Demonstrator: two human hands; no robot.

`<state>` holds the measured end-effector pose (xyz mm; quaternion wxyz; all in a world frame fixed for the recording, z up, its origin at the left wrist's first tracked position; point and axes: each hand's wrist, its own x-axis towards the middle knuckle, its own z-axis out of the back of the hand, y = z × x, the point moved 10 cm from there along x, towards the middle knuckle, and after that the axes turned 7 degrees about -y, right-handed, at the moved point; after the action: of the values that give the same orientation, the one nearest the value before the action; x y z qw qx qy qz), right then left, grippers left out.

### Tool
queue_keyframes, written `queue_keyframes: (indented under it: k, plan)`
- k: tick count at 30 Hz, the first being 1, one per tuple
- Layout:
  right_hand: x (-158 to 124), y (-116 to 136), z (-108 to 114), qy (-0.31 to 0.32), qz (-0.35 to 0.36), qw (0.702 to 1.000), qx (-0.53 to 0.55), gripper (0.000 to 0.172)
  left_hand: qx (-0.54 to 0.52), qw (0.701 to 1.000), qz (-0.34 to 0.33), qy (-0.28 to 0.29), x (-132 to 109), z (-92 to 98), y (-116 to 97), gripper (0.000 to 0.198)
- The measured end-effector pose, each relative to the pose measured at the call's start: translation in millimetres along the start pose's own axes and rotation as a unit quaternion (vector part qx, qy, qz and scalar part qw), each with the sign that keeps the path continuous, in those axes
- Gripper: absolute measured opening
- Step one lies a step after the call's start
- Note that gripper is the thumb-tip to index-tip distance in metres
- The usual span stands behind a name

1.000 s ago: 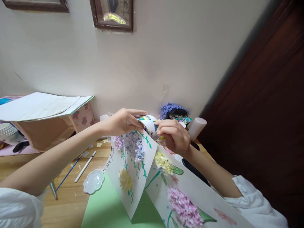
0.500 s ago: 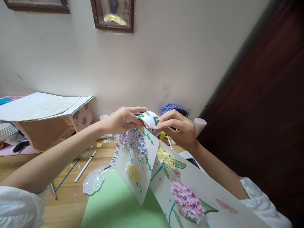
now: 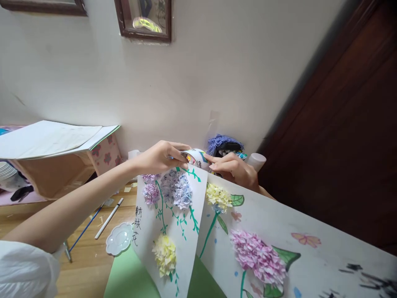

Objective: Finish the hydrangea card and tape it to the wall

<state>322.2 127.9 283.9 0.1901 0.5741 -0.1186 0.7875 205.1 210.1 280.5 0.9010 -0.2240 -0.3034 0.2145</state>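
Note:
My left hand [image 3: 164, 158] is closed, its thumb and fingers pinching the upper edge of a white flower picture [image 3: 144, 265]. Raised paper petals in purple, blue and yellow stand out on that picture, with handwritten characters down its left side. Right behind the top edge is a curved white tape roll [image 3: 201, 159] with printed lettering, partly covered by both hands. My right hand [image 3: 237, 169] has its fingertips on the roll's right side. A second flower picture [image 3: 273, 219], with yellow and pink petals and a butterfly, slants to the right and hides my right forearm.
Under the pictures lies a green sheet [image 3: 120, 275] on the wooden table [image 3: 83, 275]. A flower-shaped palette [image 3: 119, 239], a white pen [image 3: 109, 218] and a blue brush [image 3: 86, 229] are at left. Papers cover a box [image 3: 107, 156]; a blue-fringed pouch [image 3: 228, 145] sits by the wall.
Both pictures have tilted up and show more of their faces, the larger one now covering my right forearm. My right hand has lowered slightly, its fingers still at the tape roll.

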Motion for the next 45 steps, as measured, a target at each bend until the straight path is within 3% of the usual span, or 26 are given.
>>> queue_keyframes:
  k: [4,9,14,16,19,22,24,26,30,32,34,37,40,42,45]
  plan:
    - [-3,-12,4,-0.031,-0.085,0.994,0.064,0.011,-0.055,0.998,0.018,0.031,-2,-7.9,-3,0.017]
    - [-7,-30,3,0.031,-0.177,0.982,0.058,0.007,-0.046,0.994,0.060,0.077,-11,-15.3,-6,0.015]
    - [-12,-63,46,0.033,-0.307,0.951,-0.033,0.008,-0.005,0.991,0.117,0.060,-31,-4.8,0,0.021]
    - [-8,-70,79,0.004,-0.320,0.940,-0.114,0.010,0.031,0.987,0.144,0.062,-37,-4.3,12,0.025]
    - [7,-59,124,-0.049,-0.274,0.928,-0.248,0.013,0.085,0.978,0.183,0.058,-40,-8.5,45,0.028]
    - [22,-43,144,-0.059,-0.234,0.922,-0.304,0.016,0.088,0.969,0.218,0.077,-42,-28.4,89,0.029]
    - [28,-35,141,-0.035,-0.217,0.923,-0.316,0.015,0.092,0.965,0.229,0.088,-46,-45.7,117,0.030]
    - [29,-32,123,0.033,-0.210,0.930,-0.300,0.011,0.097,0.963,0.232,0.096,-53,-63.4,140,0.030]
    - [1,-28,48,0.253,-0.226,0.931,-0.132,0.010,0.131,0.960,0.234,0.081,-68,-86.6,159,0.023]
    - [-18,-22,16,0.316,-0.240,0.917,-0.047,0.013,0.154,0.960,0.229,0.049,-71,-87.7,148,0.018]
    - [-35,-21,-6,0.336,-0.257,0.906,0.001,0.015,0.171,0.961,0.216,0.004,-67,-82.4,122,0.016]
    - [-55,-24,-28,0.342,-0.278,0.897,0.036,0.016,0.152,0.973,0.163,-0.051,-52,-74.0,63,0.027]
    - [-68,-26,-37,0.341,-0.287,0.894,0.042,0.015,0.056,0.993,0.068,-0.074,-34,-75.1,6,0.021]
    - [-72,-26,-37,0.333,-0.292,0.896,0.035,0.018,0.033,0.995,0.056,-0.078,-26,-80.1,-6,0.022]
    - [-73,-23,-33,0.316,-0.304,0.899,0.020,0.025,0.011,0.994,0.071,-0.084,-22,-91.5,-3,0.014]
